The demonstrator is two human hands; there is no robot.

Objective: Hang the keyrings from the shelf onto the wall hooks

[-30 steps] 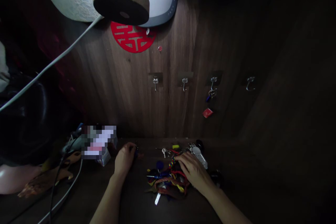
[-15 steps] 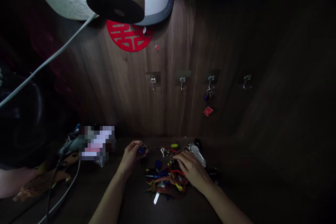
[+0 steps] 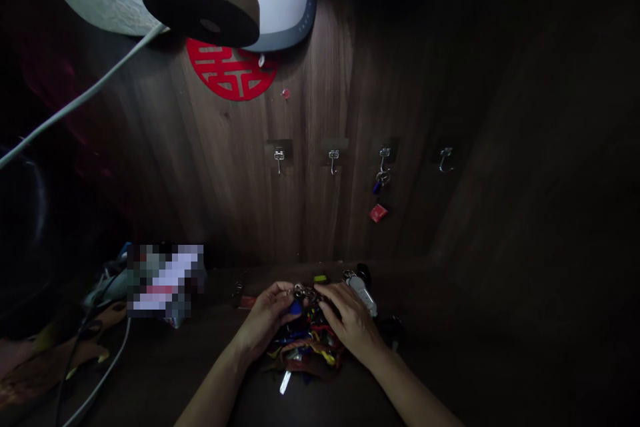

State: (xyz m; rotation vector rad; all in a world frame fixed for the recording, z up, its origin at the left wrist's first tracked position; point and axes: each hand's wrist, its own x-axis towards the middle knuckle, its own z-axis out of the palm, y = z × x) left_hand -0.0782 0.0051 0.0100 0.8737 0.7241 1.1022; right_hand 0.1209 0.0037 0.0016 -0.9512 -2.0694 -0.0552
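Note:
Over the dark surface, my left hand (image 3: 270,312) pinches a blue key fob (image 3: 295,307) between thumb and fingers. Metal key rings (image 3: 303,291) bridge the small gap to my right hand (image 3: 350,317), whose thumb and fingertips are closed on their right side. Just below both hands lies a tangled pile of keys and cords (image 3: 305,347) in red, yellow, blue and brown. A flat silver piece (image 3: 285,382) sticks out at its near edge. My fingers hide part of the rings and of the pile.
Beyond my right hand lies a silver metal item (image 3: 367,298). A yellow tag (image 3: 320,278) and an orange strip (image 3: 248,302) lie near the wall. Several hooks (image 3: 333,157) line the wooden wall; one carries a key ring (image 3: 383,177). Cables and a blurred box (image 3: 167,283) are at left.
My left hand has moved right with the blue fob, close to my right hand. The right fingers have moved from the braided cord to the rings. An orange strip now shows at left.

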